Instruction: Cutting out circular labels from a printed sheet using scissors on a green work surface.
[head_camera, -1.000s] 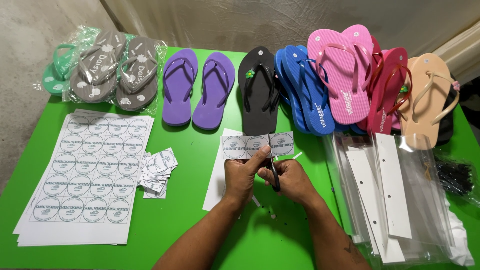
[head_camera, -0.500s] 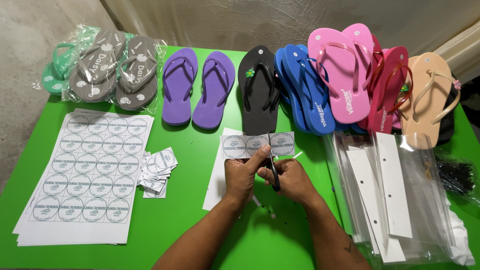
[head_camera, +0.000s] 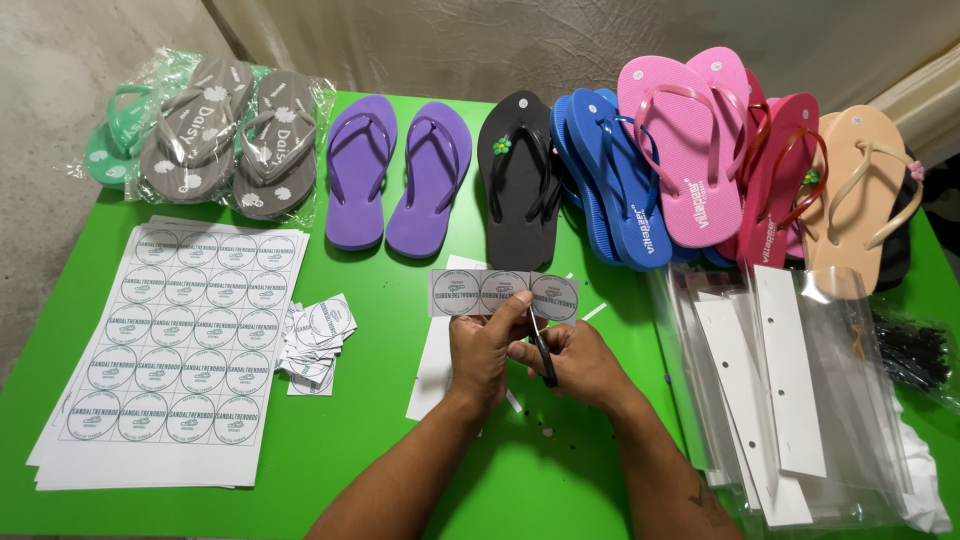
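In the middle of the frame, the left hand (head_camera: 487, 345) pinches a strip of three round labels (head_camera: 503, 294) by its lower edge. The fingers are closed on the paper and hold it up over the green table (head_camera: 380, 440). The right hand (head_camera: 580, 362) is wrapped shut around a pair of scissors (head_camera: 541, 352). The dark blades point up at the strip, between two of the circles.

A few things could go wrong here. The left thumb sits very close to the blades, so a quick snip could nick it. The strip is held only at the bottom, so it could bend or slide, and then the cut could go crooked and slice into a printed circle. A cut piece could also drop and get lost among the tiny paper scraps on the table near the hands.

To the left lies a small pile of cut labels (head_camera: 318, 338), and further left a big stack of uncut label sheets (head_camera: 175, 350). A loose elbow could knock the little pile about. Along the top of the frame are flip-flops: purple ones (head_camera: 400, 175), a black one (head_camera: 518, 180), blue ones (head_camera: 610, 180) and pink ones (head_camera: 690, 150). On the right are clear bags with white card strips (head_camera: 790, 380). These sit well apart from the scissors.
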